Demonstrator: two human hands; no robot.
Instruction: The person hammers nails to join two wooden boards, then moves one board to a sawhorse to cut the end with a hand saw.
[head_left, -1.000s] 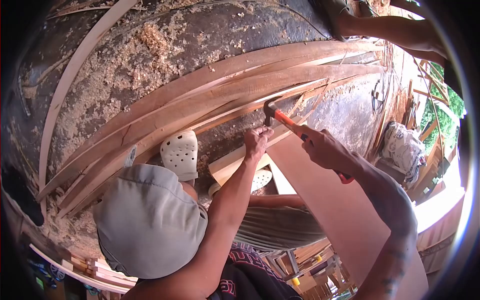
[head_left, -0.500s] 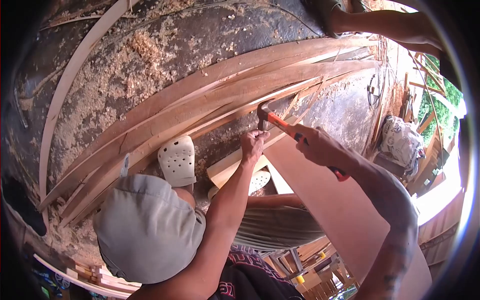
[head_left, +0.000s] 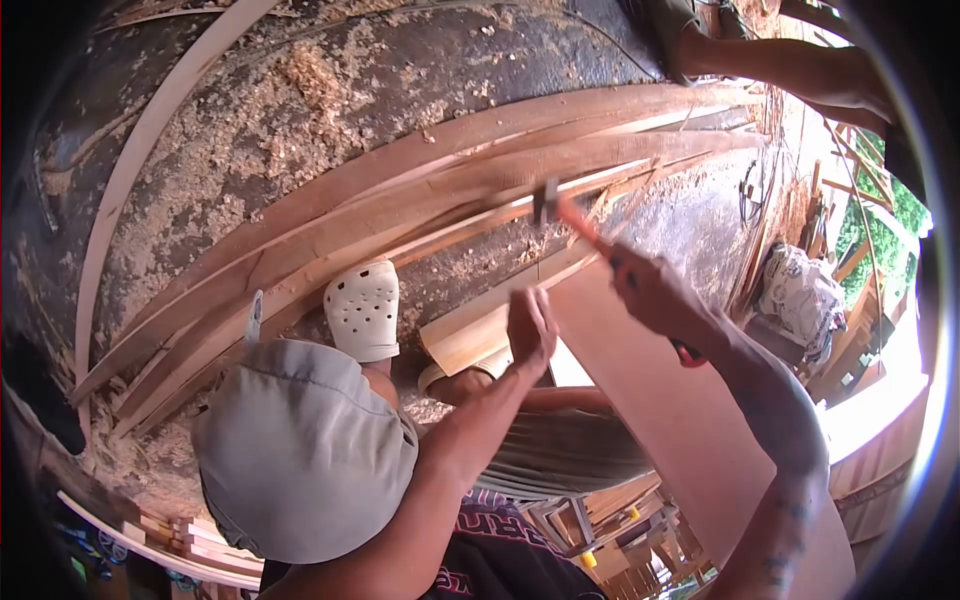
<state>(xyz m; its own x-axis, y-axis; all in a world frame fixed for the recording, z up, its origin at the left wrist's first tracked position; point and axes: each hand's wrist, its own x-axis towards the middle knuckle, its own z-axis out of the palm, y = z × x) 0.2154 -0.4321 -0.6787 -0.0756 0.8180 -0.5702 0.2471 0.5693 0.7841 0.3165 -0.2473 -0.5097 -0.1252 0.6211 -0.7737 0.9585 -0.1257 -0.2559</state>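
Note:
My right hand (head_left: 655, 295) is closed round the orange and black handle of a claw hammer (head_left: 580, 222). The blurred hammer head is raised above a wooden board (head_left: 480, 325). A thin dark line, perhaps a nail (head_left: 539, 270), stands at the board's upper edge. My left hand (head_left: 531, 328) is just below that line, apart from it and from the hammer. Its fingers are mostly straight and close together, with no object visible in them. A wide flat panel (head_left: 650, 370) runs from the board toward my right arm.
Long planks (head_left: 430, 190) lie across the dark floor among wood shavings (head_left: 310, 85). My foot in a white clog (head_left: 362, 312) rests beside them, below a grey trouser knee (head_left: 305, 450). Another person's leg (head_left: 790, 70) is at top right. A patterned bag (head_left: 800, 290) stands at right.
The hammer head has lifted up and away from the board. My left hand has come off the nail-like piece and moved down, its fingers loosening from a pinch.

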